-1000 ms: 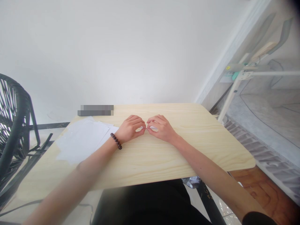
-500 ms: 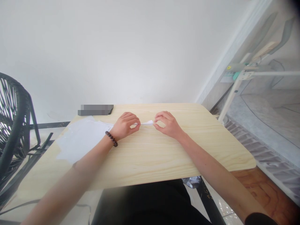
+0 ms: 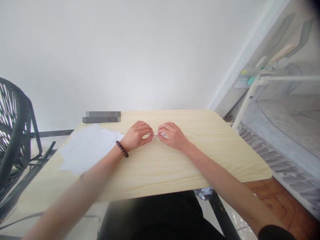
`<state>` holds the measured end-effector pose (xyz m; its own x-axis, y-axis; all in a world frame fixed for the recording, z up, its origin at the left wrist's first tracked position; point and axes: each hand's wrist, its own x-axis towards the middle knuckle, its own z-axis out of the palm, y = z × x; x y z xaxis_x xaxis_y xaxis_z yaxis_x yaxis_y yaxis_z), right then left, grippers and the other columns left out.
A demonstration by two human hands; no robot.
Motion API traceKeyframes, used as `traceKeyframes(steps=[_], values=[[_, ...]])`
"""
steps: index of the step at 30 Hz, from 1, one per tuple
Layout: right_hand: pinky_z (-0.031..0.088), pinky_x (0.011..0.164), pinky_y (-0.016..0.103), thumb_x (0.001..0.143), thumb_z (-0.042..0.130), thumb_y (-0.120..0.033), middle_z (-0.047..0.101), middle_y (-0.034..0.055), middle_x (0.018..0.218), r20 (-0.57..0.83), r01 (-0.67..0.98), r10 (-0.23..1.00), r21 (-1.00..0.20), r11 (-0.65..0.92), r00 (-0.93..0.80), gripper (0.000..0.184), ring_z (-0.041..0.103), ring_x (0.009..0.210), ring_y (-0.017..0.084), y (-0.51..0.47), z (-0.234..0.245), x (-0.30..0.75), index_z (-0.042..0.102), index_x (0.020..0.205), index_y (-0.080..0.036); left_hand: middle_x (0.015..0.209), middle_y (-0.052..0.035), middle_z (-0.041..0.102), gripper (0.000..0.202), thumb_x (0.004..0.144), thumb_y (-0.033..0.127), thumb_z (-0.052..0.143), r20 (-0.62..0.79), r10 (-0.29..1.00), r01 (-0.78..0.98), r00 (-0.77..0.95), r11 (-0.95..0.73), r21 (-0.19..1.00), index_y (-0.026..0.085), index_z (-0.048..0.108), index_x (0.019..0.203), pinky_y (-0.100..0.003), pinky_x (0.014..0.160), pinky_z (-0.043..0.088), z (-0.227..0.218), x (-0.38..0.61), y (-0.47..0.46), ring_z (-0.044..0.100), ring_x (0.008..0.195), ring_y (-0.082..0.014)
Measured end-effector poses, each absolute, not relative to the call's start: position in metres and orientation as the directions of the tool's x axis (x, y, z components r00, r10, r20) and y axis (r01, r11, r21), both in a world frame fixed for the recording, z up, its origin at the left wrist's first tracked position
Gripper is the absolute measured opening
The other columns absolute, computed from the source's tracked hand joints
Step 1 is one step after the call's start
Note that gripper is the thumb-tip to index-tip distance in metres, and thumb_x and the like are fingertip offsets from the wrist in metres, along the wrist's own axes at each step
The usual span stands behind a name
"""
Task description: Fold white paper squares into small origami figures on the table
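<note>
Clamped at either end by left hand (image 3: 137,136) and right hand (image 3: 173,136), thumb against forefinger: small white paper strip (image 3: 155,135), at centre of bench (image 3: 162,170). Fingertips of both hands near together. Flat beside left wrist: white paper sheets (image 3: 85,150).

The white paper strip (image 3: 155,134) pinched between the left hand (image 3: 138,136) and the right hand (image 3: 172,136) is mostly covered by the curled fingers (image 3: 146,128). Only a sliver shows between the fingertips, too small to tell its shape or folds. Beyond the left fingers, a flat dark object (image 3: 101,117) is blurred past reading. Far left of the fingers, the black wire chair (image 3: 15,133) is cut off by the picture's edge. The left forearm (image 3: 75,196) and the right forearm (image 3: 225,186) run off the bottom edge.
</note>
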<state>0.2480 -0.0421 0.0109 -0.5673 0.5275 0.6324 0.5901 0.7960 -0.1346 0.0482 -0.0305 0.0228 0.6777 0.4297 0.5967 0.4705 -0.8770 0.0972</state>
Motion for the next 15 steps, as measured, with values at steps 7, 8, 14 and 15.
traceKeyframes(steps=[7, 8, 14, 15], values=[[0.035, 0.075, 0.031, 0.082, 0.043, -0.024, 0.056, 0.0061, 0.087, 0.603, 0.617, 0.541, -0.102, 0.781, -0.586, 0.012, 0.047, 0.082, 0.016, -0.041, 0.012, 0.251, 0.051, 0.075, -0.017, 0.080, -0.0025, 0.062, 0.010, 0.077, 0.020, 0.049, 0.591, 0.449, 0.474, 0.670, -0.872, 0.125, 0.019, 0.058, 0.078, -0.032, 0.079, 0.037, 0.023, 0.046, -0.029, 0.053, 0.078, -0.0143], [0.035, 0.075, 0.031, 0.082, 0.043, -0.025, 0.055, 0.0062, 0.087, 0.603, 0.619, 0.542, -0.100, 0.779, -0.585, 0.013, 0.047, 0.082, 0.016, -0.041, 0.012, 0.252, 0.051, 0.075, -0.017, 0.080, -0.0026, 0.062, 0.010, 0.077, 0.021, 0.049, 0.589, 0.453, 0.476, 0.669, -0.870, 0.128, 0.019, 0.058, 0.078, -0.032, 0.079, 0.038, 0.023, 0.046, -0.028, 0.053, 0.078, -0.0144], [0.035, 0.074, 0.030, 0.082, 0.044, -0.030, 0.055, 0.0060, 0.087, 0.608, 0.617, 0.544, -0.111, 0.779, -0.578, 0.016, 0.048, 0.082, 0.016, -0.038, 0.011, 0.259, 0.050, 0.074, -0.018, 0.079, -0.0038, 0.062, 0.012, 0.078, 0.022, 0.047, 0.601, 0.467, 0.492, 0.648, -0.860, 0.138, 0.018, 0.059, 0.076, -0.033, 0.078, 0.038, 0.024, 0.043, -0.026, 0.054, 0.076, -0.0149], [0.035, 0.075, 0.030, 0.082, 0.044, -0.030, 0.055, 0.0059, 0.086, 0.608, 0.619, 0.545, -0.111, 0.778, -0.577, 0.017, 0.049, 0.082, 0.016, -0.037, 0.011, 0.260, 0.050, 0.073, -0.018, 0.079, -0.0038, 0.062, 0.012, 0.078, 0.022, 0.047, 0.603, 0.468, 0.493, 0.646, -0.859, 0.138, 0.018, 0.059, 0.076, -0.033, 0.077, 0.038, 0.024, 0.043, -0.026, 0.054, 0.076, -0.0150]])
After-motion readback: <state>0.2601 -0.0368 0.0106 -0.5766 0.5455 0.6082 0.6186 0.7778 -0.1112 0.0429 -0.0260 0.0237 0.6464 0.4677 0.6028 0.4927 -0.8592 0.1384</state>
